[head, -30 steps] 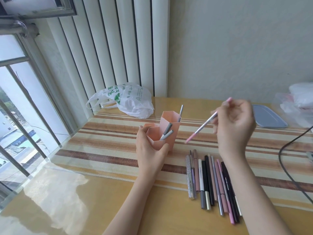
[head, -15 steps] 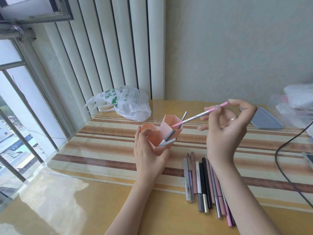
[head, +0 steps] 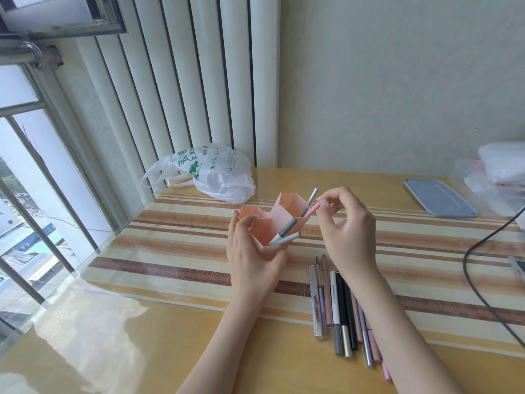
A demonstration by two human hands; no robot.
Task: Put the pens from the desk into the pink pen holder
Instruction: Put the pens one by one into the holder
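The pink pen holder [head: 264,228], with several angular compartments, stands on the striped mat, and my left hand [head: 250,257] grips its near side. Three grey pens [head: 287,231] stick out of it. My right hand [head: 346,231] pinches the top end of a pink pen [head: 312,211] whose lower part is inside the holder's tall right compartment. Several more pens [head: 341,308] lie side by side on the desk just right of my left wrist, partly hidden under my right forearm.
A white plastic bag [head: 210,174] lies behind the holder near the blinds. A grey-blue lid [head: 437,200] sits at the back right, with white bags [head: 502,169] beyond it. A black cable [head: 477,282] curves along the right edge. A window is on the left.
My right hand has swung the pink pen leftward and down, from held out in the air to its tip lowered into the holder. My left hand stays on the holder.
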